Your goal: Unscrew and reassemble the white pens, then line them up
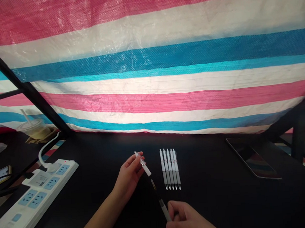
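My left hand point(130, 172) pinches the white upper barrel point(145, 168) of a pen, its clip and push button pointing up and away. In my right hand point(186, 217), closed at the bottom of the view, is the pen's grey grip section point(165, 211). The two parts are apart. Between them shows a thin dark ink refill point(153, 184); which part it sits in I cannot tell for sure. Several white pens with grey grips point(170, 168) lie side by side in a neat row, just right of my left hand, tips toward me.
A white power strip point(36, 200) with a plugged-in cable lies at left on the black table point(208, 179). To the right rests a dark tablet point(253, 159). Beyond the frame post at left are a plastic cup point(34, 128) and a phone point(0, 176). A striped sheet point(150, 83) hangs behind.
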Demonstrator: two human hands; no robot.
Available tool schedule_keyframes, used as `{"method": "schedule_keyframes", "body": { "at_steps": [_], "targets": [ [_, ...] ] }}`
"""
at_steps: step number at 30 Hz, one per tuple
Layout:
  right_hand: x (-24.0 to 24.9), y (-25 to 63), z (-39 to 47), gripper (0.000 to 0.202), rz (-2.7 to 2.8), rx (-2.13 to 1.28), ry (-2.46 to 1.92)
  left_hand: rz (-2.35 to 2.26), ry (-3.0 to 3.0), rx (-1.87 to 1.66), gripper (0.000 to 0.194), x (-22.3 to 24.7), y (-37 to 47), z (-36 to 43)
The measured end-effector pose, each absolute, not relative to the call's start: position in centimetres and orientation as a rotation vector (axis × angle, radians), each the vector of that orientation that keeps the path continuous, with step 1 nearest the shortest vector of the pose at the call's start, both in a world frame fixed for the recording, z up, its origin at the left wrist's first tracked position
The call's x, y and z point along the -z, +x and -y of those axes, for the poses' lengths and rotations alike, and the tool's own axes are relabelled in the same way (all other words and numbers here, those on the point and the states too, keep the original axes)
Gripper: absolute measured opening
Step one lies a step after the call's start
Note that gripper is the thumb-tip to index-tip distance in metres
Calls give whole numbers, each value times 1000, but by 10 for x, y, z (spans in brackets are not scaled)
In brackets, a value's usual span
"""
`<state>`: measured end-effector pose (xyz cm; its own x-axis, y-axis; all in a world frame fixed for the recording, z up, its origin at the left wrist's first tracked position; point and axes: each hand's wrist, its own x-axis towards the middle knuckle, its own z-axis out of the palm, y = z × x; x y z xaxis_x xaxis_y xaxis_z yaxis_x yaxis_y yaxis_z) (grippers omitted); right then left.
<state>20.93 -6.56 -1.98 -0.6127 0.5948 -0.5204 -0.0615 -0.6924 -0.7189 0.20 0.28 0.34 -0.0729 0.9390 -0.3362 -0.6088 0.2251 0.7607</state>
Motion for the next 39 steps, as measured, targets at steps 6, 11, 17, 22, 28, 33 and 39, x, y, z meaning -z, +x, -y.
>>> {"method": "schedule_keyframes", "body": {
  "at_steps": [6,11,17,22,28,33,39],
  "targets": [
    [14,208,66,28,914,-2319,-1085,-949,387,-1320,21,-2,2,-3],
    [12,207,68,32,879,-2327,-1070,-935,413,-1255,23,0,8,0],
    [14,207,65,36,859,-2357,-1024,-848,661,-1068,19,1,20,13],
    [16,208,66,40,826,-2366,-1019,-844,761,-1022,15,-4,22,18],
    [9,207,64,45,779,-2396,-1033,-791,707,-992,17,-7,18,15],
    [0,206,64,45,814,-2349,-1081,-821,709,-1028,16,-3,18,14],
    [6,207,62,44,844,-2338,-982,-845,705,-1036,18,-3,18,13]
  ]
}}
